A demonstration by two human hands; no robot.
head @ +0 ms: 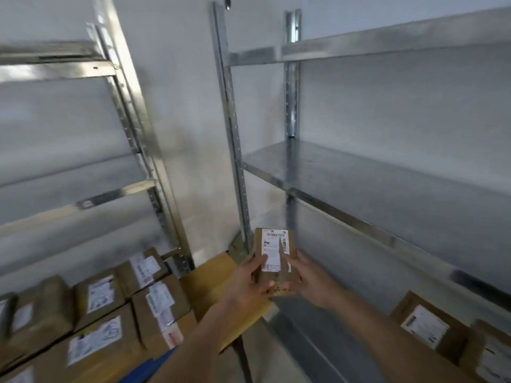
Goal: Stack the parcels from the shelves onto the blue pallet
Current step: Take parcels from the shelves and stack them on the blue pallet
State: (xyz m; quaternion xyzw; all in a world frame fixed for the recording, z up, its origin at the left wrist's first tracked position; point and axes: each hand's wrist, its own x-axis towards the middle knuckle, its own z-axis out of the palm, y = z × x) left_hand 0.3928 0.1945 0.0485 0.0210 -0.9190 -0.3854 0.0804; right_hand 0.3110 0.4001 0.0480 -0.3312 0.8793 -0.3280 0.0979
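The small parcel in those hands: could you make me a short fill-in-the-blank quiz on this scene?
1. The small parcel is held by ____ hands.
2. Its label is ____ in colour.
3. The parcels stacked at lower left rest on a ____ pallet.
4. The shelves on the right are made of ____.

Missing words: both; white; blue; metal

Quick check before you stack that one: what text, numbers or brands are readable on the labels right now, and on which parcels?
No text reads clearly.
Small parcel held by left hand and right hand: white label with barcode, print too small.
Stacked parcels at lower left: white labels, blurred.
Shelf parcel at lower right: label blurred.
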